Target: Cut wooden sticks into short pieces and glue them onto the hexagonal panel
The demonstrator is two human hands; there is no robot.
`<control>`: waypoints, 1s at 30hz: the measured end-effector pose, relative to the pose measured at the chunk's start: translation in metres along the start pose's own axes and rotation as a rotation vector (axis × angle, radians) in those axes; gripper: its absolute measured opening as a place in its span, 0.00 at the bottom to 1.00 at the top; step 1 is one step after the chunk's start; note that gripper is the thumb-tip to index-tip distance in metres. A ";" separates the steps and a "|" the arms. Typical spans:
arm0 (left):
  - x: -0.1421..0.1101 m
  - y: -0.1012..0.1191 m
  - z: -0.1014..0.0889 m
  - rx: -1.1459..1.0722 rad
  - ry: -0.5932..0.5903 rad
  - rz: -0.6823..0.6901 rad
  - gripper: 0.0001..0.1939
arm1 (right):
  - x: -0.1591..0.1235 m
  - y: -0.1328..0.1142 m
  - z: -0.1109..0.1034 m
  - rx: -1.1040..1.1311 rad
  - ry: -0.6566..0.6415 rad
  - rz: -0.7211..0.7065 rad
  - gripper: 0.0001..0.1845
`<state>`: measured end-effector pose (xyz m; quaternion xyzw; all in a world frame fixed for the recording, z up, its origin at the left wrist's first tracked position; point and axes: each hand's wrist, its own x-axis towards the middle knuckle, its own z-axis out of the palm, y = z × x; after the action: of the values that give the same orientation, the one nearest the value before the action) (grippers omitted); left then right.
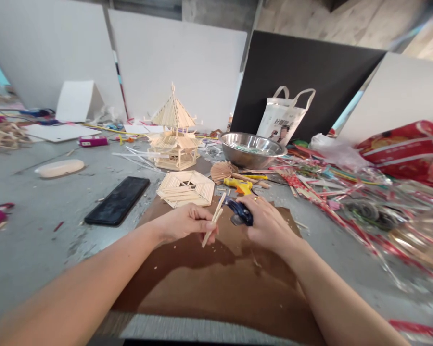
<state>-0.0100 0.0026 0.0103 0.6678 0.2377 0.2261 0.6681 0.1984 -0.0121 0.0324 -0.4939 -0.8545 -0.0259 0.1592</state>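
Observation:
My left hand (197, 223) pinches a few thin pale wooden sticks (212, 223) between thumb and fingers, tilted upward. Opposite it, my right hand (269, 218) is wrapped round dark blue-handled pliers (241, 212), whose tip points at the sticks' upper part; I cannot tell whether the two touch. Just beyond my left hand lies a flat hexagonal panel of sticks (202, 192). A pagoda model (175, 139) built of the same sticks stands behind that panel. A yellow glue gun (240, 186) rests past my right hand.
Brown board (209, 283) lies under both hands. A black phone (118, 201) and a white oval case (59, 168) are on the left. At the back stand a metal bowl (252, 149) and a white bag (283, 117). Plastic strips and wrappers (346, 192) clutter the right side.

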 end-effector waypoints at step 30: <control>-0.001 0.002 -0.001 -0.022 -0.202 -0.050 0.11 | -0.002 -0.013 -0.002 0.047 -0.027 -0.168 0.11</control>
<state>-0.0110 0.0026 0.0124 0.6738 0.1831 0.1436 0.7014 0.1889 -0.0213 0.0354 -0.4167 -0.8954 -0.0124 0.1564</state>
